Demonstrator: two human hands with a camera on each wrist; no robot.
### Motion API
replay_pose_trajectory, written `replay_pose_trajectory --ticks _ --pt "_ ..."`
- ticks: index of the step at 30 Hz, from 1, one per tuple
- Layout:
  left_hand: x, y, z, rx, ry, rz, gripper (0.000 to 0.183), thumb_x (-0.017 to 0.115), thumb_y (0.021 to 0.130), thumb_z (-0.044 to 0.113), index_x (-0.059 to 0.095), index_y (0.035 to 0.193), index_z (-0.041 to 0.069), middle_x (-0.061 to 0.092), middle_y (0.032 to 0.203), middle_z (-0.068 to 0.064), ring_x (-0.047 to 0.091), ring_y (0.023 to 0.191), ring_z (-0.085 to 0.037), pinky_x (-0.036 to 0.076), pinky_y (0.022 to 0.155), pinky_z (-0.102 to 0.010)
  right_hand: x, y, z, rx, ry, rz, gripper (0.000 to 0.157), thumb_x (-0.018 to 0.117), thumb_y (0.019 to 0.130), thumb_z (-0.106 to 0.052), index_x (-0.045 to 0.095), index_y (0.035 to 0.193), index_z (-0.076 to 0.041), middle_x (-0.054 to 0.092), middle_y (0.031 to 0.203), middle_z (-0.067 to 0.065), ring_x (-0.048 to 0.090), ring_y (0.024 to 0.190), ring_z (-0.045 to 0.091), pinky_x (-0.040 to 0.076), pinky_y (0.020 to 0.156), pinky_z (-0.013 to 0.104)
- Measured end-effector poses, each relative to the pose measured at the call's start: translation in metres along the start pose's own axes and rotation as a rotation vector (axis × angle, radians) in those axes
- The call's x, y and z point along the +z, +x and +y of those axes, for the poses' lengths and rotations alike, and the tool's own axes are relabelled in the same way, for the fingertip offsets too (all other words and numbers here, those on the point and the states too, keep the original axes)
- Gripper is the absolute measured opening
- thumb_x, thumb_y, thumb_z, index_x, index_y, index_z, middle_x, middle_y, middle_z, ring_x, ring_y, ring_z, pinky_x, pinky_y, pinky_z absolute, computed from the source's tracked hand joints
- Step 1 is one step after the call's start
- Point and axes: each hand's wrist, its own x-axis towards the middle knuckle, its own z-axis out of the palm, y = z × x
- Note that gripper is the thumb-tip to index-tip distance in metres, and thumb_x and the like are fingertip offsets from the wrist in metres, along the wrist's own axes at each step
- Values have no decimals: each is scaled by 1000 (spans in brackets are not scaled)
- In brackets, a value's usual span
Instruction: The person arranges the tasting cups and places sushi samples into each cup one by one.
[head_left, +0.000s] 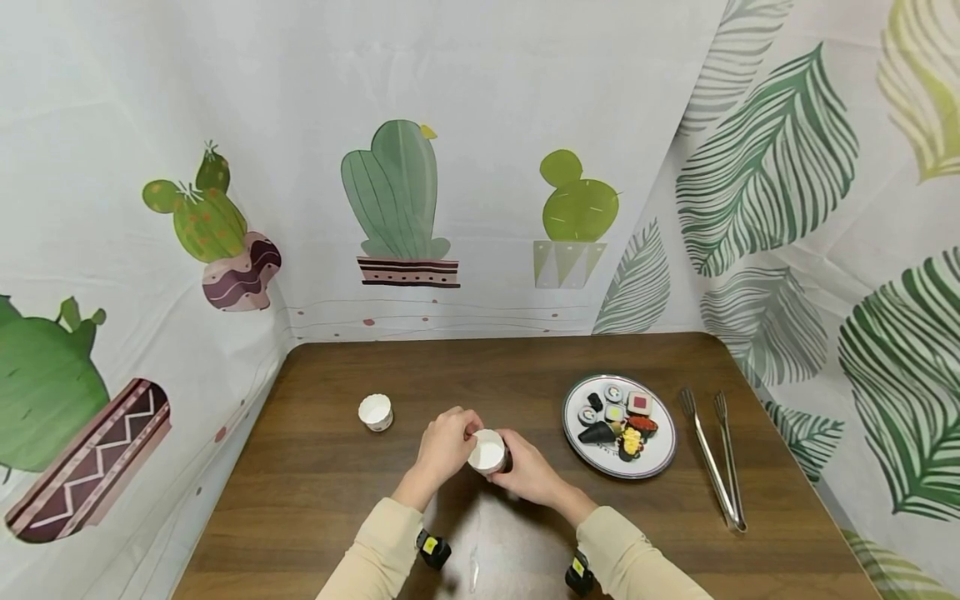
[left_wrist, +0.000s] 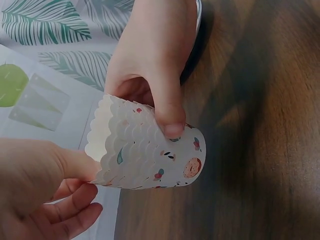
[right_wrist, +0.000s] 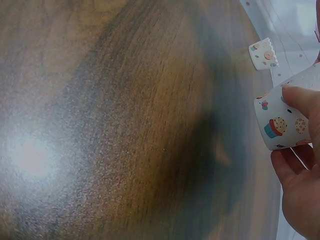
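Note:
A nested stack of white paper baking cups [head_left: 488, 452], with scalloped rims and small cupcake and doughnut prints [right_wrist: 280, 125], is held above the table between both hands. My right hand [head_left: 531, 472] grips the stack round its side near the base, thumb on one face. At the open end, my left hand [head_left: 444, 447] pinches the rim of the stack between thumb and fingers, as the left wrist view shows [left_wrist: 45, 185]. One single paper baking cup [head_left: 376, 412] stands upright on the table, to the left and farther back from the hands.
A round white plate [head_left: 581, 454] with a dark rim, bearing several sushi pieces, lies right of the hands. Beyond it are metal tongs [head_left: 712, 467], spread apart. The wooden table [head_left: 300, 500] meets a printed cloth backdrop [head_left: 495, 167] behind and at the sides.

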Motion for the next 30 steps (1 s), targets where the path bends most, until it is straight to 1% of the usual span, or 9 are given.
replay_pose_trajectory --ticks 6,13,19,26,30 --pt "-1 0 0 6 19 -2 15 72 71 6 65 76 19 53 70 7 51 57 -10 37 47 -22 1 0 -2 0 3 -9 61 79 67 -12 50 120 -4 58 111 5 56 101 18 46 87 37" --pt "-2 2 1 35 34 17 14 71 71 5 64 74 18 55 70 7 52 58 -10 39 48 -23 1 -1 -2 -2 3 -10 61 79 67 -12 50 120 -3 58 111 6 56 101 19 46 87 37" --pt "-5 2 3 32 43 18 14 71 72 6 62 73 17 54 70 7 53 57 -10 39 48 -23 1 -2 -2 -1 9 -12 61 79 68 -12 49 120 -3 58 112 7 56 102 20 46 87 38" --pt "-10 5 4 48 15 32 14 70 72 5 63 73 17 56 71 6 53 58 -10 40 48 -22 3 -2 2 -6 -5 -16 61 79 68 -13 49 120 -4 58 112 6 56 102 20 46 88 38" --pt "-13 8 1 59 21 25 14 70 72 5 63 73 17 56 71 7 53 59 -8 40 49 -21 3 -1 2 -15 -7 -9 61 80 67 -13 49 119 -4 58 111 6 57 101 20 46 87 38"
